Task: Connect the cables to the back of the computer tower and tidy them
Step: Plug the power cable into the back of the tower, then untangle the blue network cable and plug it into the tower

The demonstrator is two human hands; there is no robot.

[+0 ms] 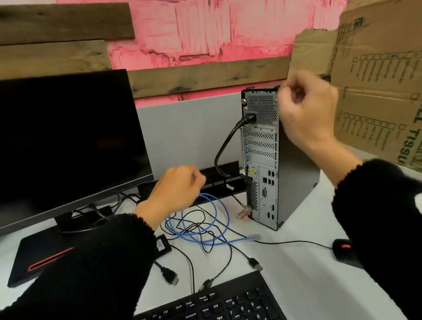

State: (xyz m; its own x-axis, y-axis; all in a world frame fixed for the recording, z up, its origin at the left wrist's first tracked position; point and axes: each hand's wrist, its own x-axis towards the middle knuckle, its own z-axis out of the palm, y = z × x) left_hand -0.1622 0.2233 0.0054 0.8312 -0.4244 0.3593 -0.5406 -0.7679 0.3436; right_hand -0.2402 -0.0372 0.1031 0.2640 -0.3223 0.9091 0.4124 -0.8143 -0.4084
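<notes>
The computer tower (271,157) stands upright on the white desk (301,282), its back facing us. The right hand (305,109) is by its top corner with fingers curled, but I cannot tell if it holds anything. A black power cable (225,144) is plugged in just left of that hand. The left hand (173,191), fingers curled, hovers over a loose blue cable (213,226); its grip is unclear. Black plugs (170,276) lie below it.

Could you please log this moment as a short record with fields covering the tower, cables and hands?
tower: upright tower, back panel facing the camera
power cable: power cable plugged in near the tower's top
blue cable: blue cable coiled loose on the desk
left hand: left hand over the blue cable, grip unclear
right hand: right hand at the tower's top edge, fingers curled
</notes>
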